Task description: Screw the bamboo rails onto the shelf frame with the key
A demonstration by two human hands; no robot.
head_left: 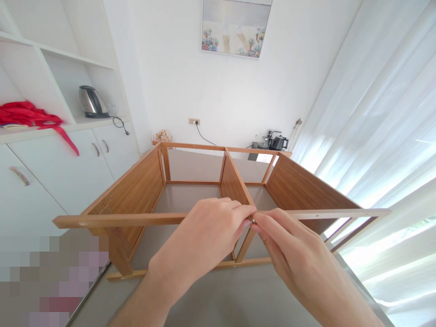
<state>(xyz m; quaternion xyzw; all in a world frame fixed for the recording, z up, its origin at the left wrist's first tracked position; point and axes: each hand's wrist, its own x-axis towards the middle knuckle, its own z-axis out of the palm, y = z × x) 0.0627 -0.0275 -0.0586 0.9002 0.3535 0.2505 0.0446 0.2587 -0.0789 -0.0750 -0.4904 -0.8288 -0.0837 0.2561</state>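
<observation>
A wooden shelf frame lies on a grey table, with its near top rail running across in front of me. My left hand is closed around this rail where it meets the middle panel. Just beside it, my right hand pinches a small shiny metal fastener against the rail's near face. Most of the fastener is hidden by the fingertips. Thumb and fingers of both hands almost touch there. Wooden side panels stand at the frame's left and right.
White cabinets line the left, with an electric kettle and red cloth on their shelf. Beyond the frame, a dark kettle set stands near the wall. A sheer curtain hangs at the right.
</observation>
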